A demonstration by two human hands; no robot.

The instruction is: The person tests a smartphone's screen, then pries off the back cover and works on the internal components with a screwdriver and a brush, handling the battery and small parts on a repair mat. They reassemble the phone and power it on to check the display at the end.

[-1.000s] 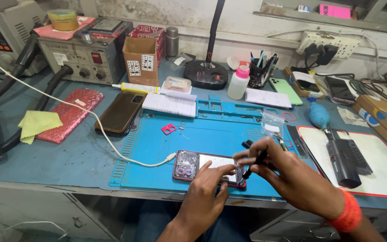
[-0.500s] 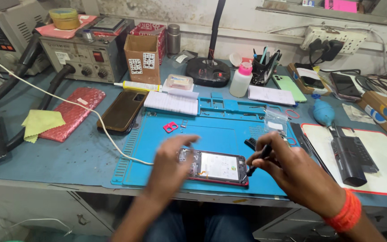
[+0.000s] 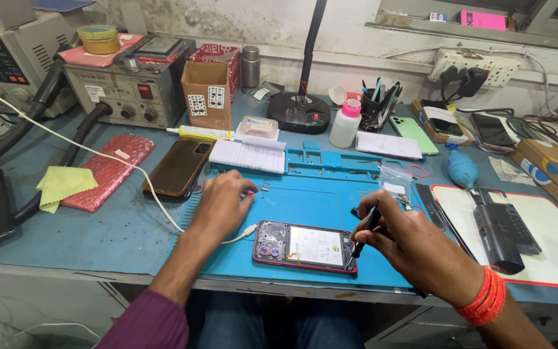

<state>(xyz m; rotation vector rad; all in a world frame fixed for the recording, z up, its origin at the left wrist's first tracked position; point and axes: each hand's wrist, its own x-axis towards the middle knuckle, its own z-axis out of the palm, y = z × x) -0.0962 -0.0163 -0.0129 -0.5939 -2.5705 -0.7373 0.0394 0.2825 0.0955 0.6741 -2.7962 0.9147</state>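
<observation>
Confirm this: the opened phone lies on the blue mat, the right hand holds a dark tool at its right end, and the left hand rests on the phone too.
Not quite. In the head view the left hand is off the opened phone, on the blue mat behind it. The rest holds.

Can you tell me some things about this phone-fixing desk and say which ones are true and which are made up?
1. The opened phone with its back cover off lies on the blue rubber work mat. True.
2. The right hand holds a thin black tool at the phone's end. True.
3. The left hand is resting on the phone. False: it is beyond it, on the mat.
4. The folded yellow cloth lies on the phone. False: it lies far left, beside the red bubble-wrap pouch.
</observation>
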